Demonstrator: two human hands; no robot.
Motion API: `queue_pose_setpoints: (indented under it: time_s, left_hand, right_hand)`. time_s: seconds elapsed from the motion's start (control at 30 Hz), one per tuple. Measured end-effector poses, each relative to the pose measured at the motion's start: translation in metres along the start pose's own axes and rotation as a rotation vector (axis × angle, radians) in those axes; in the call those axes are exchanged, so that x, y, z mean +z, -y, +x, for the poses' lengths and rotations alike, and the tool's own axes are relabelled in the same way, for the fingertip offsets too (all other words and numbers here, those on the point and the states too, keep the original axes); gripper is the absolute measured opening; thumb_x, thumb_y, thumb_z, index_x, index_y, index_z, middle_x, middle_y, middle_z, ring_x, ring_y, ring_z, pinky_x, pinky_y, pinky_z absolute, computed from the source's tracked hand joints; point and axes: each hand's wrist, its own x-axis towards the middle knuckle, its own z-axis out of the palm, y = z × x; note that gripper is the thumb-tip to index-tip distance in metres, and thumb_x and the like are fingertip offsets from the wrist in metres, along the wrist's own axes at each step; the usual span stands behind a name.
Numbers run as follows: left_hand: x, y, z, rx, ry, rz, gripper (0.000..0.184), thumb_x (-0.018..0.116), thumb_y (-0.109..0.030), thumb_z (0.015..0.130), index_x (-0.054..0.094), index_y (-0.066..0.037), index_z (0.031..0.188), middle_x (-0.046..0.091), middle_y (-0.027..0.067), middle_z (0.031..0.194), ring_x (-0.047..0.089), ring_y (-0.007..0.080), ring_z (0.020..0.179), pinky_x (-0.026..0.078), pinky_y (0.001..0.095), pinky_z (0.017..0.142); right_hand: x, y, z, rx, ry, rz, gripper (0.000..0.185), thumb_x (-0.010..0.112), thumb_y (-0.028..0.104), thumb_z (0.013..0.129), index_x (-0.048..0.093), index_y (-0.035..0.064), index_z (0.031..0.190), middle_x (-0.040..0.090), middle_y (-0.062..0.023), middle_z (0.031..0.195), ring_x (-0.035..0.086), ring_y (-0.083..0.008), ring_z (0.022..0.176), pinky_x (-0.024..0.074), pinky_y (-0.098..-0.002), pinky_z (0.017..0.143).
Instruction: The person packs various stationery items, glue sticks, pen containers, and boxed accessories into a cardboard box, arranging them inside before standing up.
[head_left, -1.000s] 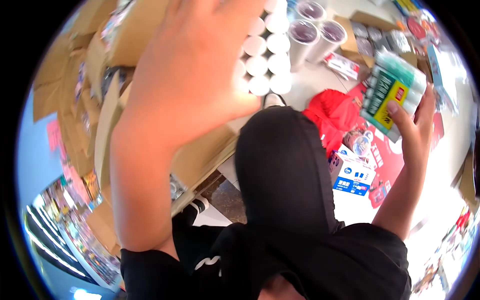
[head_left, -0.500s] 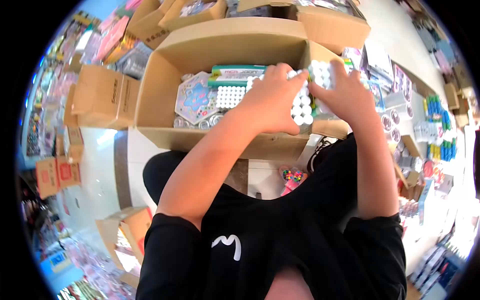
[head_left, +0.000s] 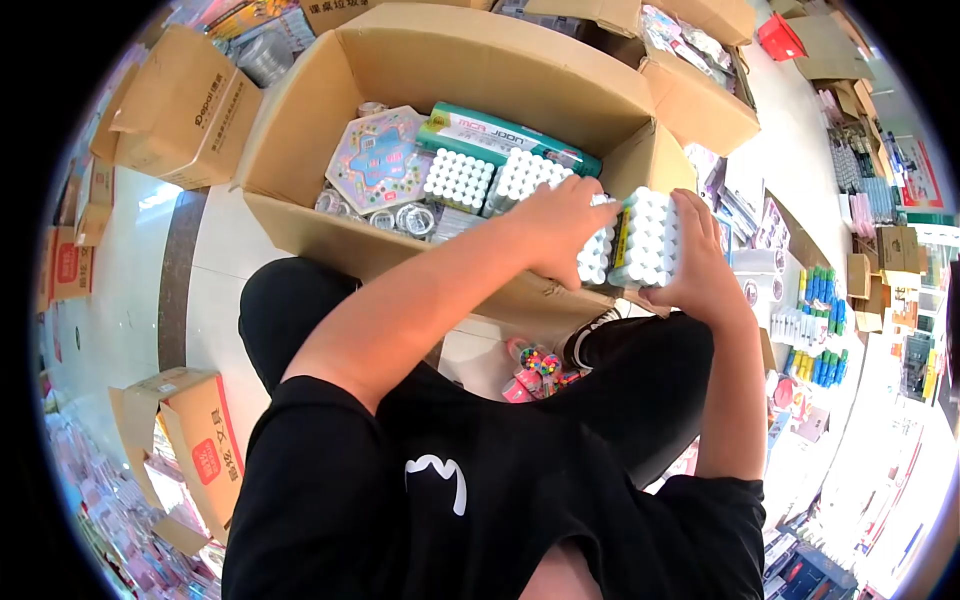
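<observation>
My right hand [head_left: 702, 265] grips a block-shaped pack of white-capped tubes [head_left: 648, 235] from its right side, over the right end of the cardboard box [head_left: 430, 250]. A yellow and black strip shows on that pack's left side. Around a second such pack [head_left: 597, 250], just left of the first, curls my left hand [head_left: 568, 225], which hides part of it. Further left inside the box stand two more packs with white round tops [head_left: 459, 178] [head_left: 527, 178]. What exactly the tubes are, I cannot tell.
A hexagonal patterned case [head_left: 380, 160], a long green and white box [head_left: 500, 135] and clear round rolls [head_left: 413, 219] lie in the open box. Other cartons [head_left: 190, 110] [head_left: 195, 445] stand around on the floor. Packaged goods, including blue and green bundles [head_left: 818, 290], are at the right.
My right hand and its pack have come nearer to me, with the pack's white ends now plainly seen. The two packs sit side by side. The view has turned and shifted.
</observation>
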Motion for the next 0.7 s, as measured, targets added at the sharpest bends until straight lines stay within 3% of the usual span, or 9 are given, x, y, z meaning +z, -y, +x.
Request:
queue_pose_setpoints:
  time_s: [0.07,0.13,0.17,0.23,0.27,0.33,0.47,0.57,0.7]
  left_hand:
    - [-0.018,0.010,-0.004,0.016,-0.063,0.058,0.110,0.090,-0.025,0.053,0.046,-0.007,0.152,0.045,0.0218,0.147,0.046,0.0381,0.136,0.045,0.0472,0.107]
    - [-0.044,0.030,-0.011,0.000,-0.130,-0.008,0.107,0.089,-0.025,0.051,0.050,-0.007,0.149,0.050,0.0199,0.139,0.052,0.0361,0.127,0.048,0.0409,0.107]
    - [-0.056,0.042,-0.017,-0.048,-0.181,0.008,0.103,0.089,-0.027,0.052,0.053,-0.006,0.146,0.051,0.0193,0.135,0.053,0.0356,0.125,0.048,0.0422,0.106]
    - [-0.080,0.070,-0.023,-0.250,-0.172,0.029,0.101,0.089,-0.038,0.056,0.053,-0.007,0.145,0.055,0.0217,0.133,0.056,0.0357,0.124,0.048,0.0435,0.105]
    - [-0.080,0.084,-0.025,-0.254,-0.164,0.026,0.101,0.089,-0.038,0.056,0.053,-0.007,0.145,0.055,0.0217,0.133,0.056,0.0357,0.124,0.048,0.0435,0.105]
    - [-0.078,0.112,-0.029,-0.660,-0.259,0.087,0.103,0.085,-0.053,0.060,0.053,-0.003,0.143,0.057,0.0281,0.131,0.057,0.0390,0.126,0.052,0.0423,0.102]
    - [-0.037,0.162,-0.030,-0.875,-0.236,0.023,0.110,0.082,-0.062,0.063,0.046,0.001,0.146,0.051,0.0321,0.138,0.053,0.0420,0.130,0.051,0.0467,0.103]
    - [-0.010,0.164,-0.021,-1.057,-0.120,0.048,0.112,0.082,-0.066,0.067,0.040,0.000,0.147,0.044,0.0273,0.144,0.051,0.0431,0.130,0.051,0.0539,0.100]
    - [0.003,0.161,-0.015,-0.962,-0.130,0.043,0.107,0.082,-0.065,0.069,0.043,-0.003,0.147,0.045,0.0319,0.140,0.055,0.0477,0.125,0.053,0.0509,0.098]
  right_hand:
    - [-0.009,0.006,0.007,-0.016,0.030,0.030,0.119,0.092,0.023,0.047,0.037,0.0066,0.151,0.042,-0.0182,0.150,0.041,-0.0413,0.140,0.0385,-0.0464,0.116]
    - [-0.015,0.013,0.018,-0.031,0.098,-0.006,0.112,0.090,0.022,0.049,0.042,0.0085,0.149,0.046,-0.0180,0.144,0.045,-0.0408,0.135,0.0408,-0.0471,0.113]
    - [-0.017,0.015,0.024,-0.062,0.081,0.034,0.109,0.088,0.021,0.050,0.044,0.0113,0.149,0.047,-0.0176,0.141,0.047,-0.0396,0.131,0.0412,-0.0467,0.112]
    - [-0.010,0.016,0.040,-0.114,0.028,0.056,0.109,0.088,0.021,0.050,0.044,0.0131,0.150,0.047,-0.0159,0.141,0.047,-0.0410,0.131,0.0441,-0.0483,0.109]
    - [-0.004,0.019,0.049,-0.167,-0.031,0.080,0.109,0.087,0.021,0.051,0.043,0.0148,0.151,0.047,-0.0141,0.141,0.046,-0.0425,0.131,0.0471,-0.0500,0.107]
    - [0.010,0.029,0.069,-0.175,-0.044,0.120,0.107,0.087,0.021,0.052,0.045,0.0168,0.151,0.045,-0.0138,0.144,0.046,-0.0421,0.132,0.0468,-0.0496,0.108]
    - [0.045,0.043,0.093,-0.261,0.029,0.174,0.107,0.088,0.020,0.050,0.048,0.0227,0.149,0.044,-0.0128,0.147,0.045,-0.0416,0.133,0.0472,-0.0492,0.109]
    - [0.064,0.045,0.095,-0.262,0.074,0.185,0.106,0.089,0.017,0.049,0.050,0.0262,0.147,0.043,-0.0125,0.149,0.043,-0.0415,0.136,0.0477,-0.0494,0.110]
    - [0.079,0.032,0.087,-0.217,0.090,0.236,0.102,0.089,0.011,0.050,0.053,0.0277,0.144,0.042,-0.0117,0.151,0.042,-0.0395,0.139,0.0485,-0.0495,0.110]
